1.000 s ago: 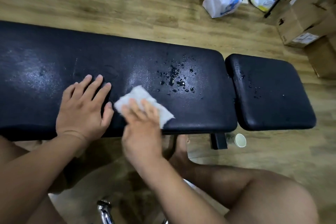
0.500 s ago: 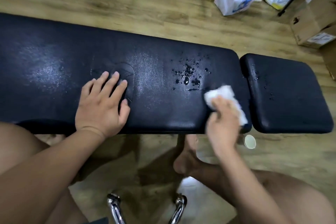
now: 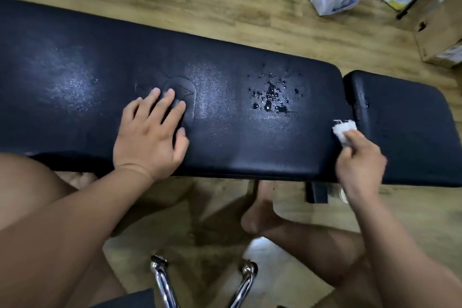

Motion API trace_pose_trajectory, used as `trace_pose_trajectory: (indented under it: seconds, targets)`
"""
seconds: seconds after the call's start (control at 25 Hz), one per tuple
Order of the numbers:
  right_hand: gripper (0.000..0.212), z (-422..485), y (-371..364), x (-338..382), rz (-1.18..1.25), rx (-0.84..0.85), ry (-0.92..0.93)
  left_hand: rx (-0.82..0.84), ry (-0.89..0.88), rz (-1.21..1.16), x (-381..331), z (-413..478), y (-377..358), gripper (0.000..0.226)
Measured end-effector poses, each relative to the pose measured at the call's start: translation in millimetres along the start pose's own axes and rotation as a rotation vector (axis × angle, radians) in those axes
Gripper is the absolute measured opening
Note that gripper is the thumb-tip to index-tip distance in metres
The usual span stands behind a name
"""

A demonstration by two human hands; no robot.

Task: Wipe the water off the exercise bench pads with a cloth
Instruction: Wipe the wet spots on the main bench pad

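Right hand (image 3: 360,165) had its grip clamped on the white cloth (image 3: 344,131), bunched at the long pad's (image 3: 75,77) right end by the gap to the short pad (image 3: 410,117). Left hand (image 3: 150,140) lay flat, fingers apart, on the surface. Water drops (image 3: 271,95) sat between the hands.

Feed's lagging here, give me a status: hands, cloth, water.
Left hand flat on long pad. Right hand grips cloth at pad gap. Water droplets unwiped. Nothing blocking.
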State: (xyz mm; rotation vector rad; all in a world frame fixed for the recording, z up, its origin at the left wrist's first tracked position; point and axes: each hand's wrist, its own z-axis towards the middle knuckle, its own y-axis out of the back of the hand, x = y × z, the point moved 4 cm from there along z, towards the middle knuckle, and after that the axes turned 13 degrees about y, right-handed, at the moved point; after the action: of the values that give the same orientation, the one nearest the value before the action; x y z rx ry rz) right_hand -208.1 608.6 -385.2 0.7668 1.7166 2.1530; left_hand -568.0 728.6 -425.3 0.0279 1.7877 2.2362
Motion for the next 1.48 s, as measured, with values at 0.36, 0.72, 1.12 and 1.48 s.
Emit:
trace_pose_trajectory:
  seconds: [0.36, 0.72, 1.12, 1.48]
  targets:
    - [0.041, -53.0, -53.4, 201.6, 0.269, 0.145, 0.847, 0.024, -0.007, -0.023, -1.1, 1.0, 1.0, 0.056]
    - [0.048, 6.9, -18.4, 53.6, 0.04, -0.006, 0.145, -0.015, -0.005, -0.021, 0.1, -0.9, 0.2, 0.053]
    - [0.051, -8.5, -43.1, 130.2, 0.03, 0.153, 0.763, 0.03, 0.018, -0.02, -1.4, 1.0, 2.4, 0.056]
    - [0.049, -22.7, -51.0, 169.4, 0.088, 0.102, 0.524, 0.041, 0.015, -0.015, -0.7, 0.0, 2.5, 0.056]
